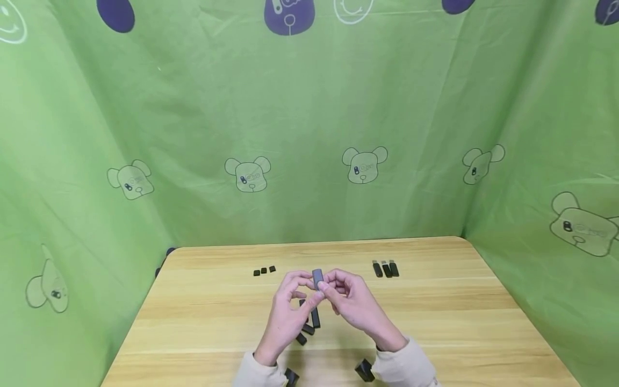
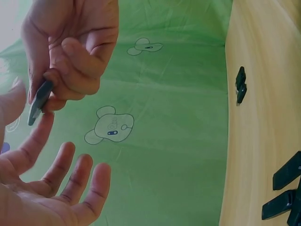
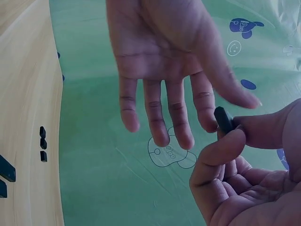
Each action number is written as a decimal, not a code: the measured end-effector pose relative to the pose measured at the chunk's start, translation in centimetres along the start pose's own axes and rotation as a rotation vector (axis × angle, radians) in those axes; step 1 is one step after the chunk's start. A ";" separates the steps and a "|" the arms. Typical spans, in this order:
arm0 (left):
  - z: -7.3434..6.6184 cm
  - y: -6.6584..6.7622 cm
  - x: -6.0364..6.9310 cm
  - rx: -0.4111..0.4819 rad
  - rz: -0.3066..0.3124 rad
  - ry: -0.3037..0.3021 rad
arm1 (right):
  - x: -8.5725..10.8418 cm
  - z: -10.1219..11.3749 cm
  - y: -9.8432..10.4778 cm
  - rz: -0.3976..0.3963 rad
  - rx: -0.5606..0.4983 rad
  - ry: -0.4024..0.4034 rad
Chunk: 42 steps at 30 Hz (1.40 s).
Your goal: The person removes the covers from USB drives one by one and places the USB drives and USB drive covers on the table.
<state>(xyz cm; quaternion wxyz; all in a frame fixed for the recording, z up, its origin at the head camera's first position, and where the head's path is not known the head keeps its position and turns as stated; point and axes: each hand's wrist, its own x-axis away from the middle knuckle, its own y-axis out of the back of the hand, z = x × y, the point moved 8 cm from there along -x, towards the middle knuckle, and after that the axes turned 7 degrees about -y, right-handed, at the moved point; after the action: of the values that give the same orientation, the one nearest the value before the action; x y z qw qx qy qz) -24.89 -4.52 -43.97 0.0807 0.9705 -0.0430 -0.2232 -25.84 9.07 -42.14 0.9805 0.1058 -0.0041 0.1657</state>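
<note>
A dark USB stick is raised over the middle of the table, pinched between thumb and forefinger of the right hand; the same grip shows in the right wrist view, around the dark stick. Beside it the left hand has its fingers spread and relaxed, the index fingertip touching or very near the stick in the left wrist view. Below the hands lie several dark sticks in a loose group, partly hidden by the left hand.
Three small black caps lie at the back left of the wooden table. Three black sticks with bare metal plugs lie side by side at the back right. Green printed cloth hangs behind and at both sides.
</note>
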 end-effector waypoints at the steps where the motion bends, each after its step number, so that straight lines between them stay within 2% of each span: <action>1: 0.0 0.1 -0.1 -0.005 -0.009 -0.004 | 0.0 -0.1 0.0 0.005 0.009 -0.002; 6: -0.1 0.5 -0.4 -0.034 -0.051 -0.016 | 0.2 -0.3 -0.5 0.031 0.064 -0.001; 14: 0.0 0.6 -0.1 -0.040 -0.072 -0.008 | 0.4 -0.7 -0.8 0.025 0.163 0.029; 19: -0.1 0.6 0.0 -0.044 -0.081 -0.009 | 0.5 -0.6 -0.8 0.031 0.174 0.035; 26: -0.1 0.6 0.2 -0.046 -0.132 0.006 | 0.6 -0.6 -0.8 0.048 0.185 0.009; 33: -0.1 0.4 0.4 -0.014 -0.185 0.029 | 0.9 -0.4 -0.6 0.043 0.225 0.006; 42: 0.2 0.4 0.8 0.011 -0.262 0.048 | 0.8 -0.4 -0.7 0.048 0.223 -0.018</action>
<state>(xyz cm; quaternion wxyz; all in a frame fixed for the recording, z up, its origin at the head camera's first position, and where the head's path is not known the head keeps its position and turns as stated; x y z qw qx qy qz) -24.33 -5.05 -44.41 0.0466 0.9732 0.0850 -0.2085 -24.83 8.80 -42.62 0.9583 0.2157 0.0028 0.1875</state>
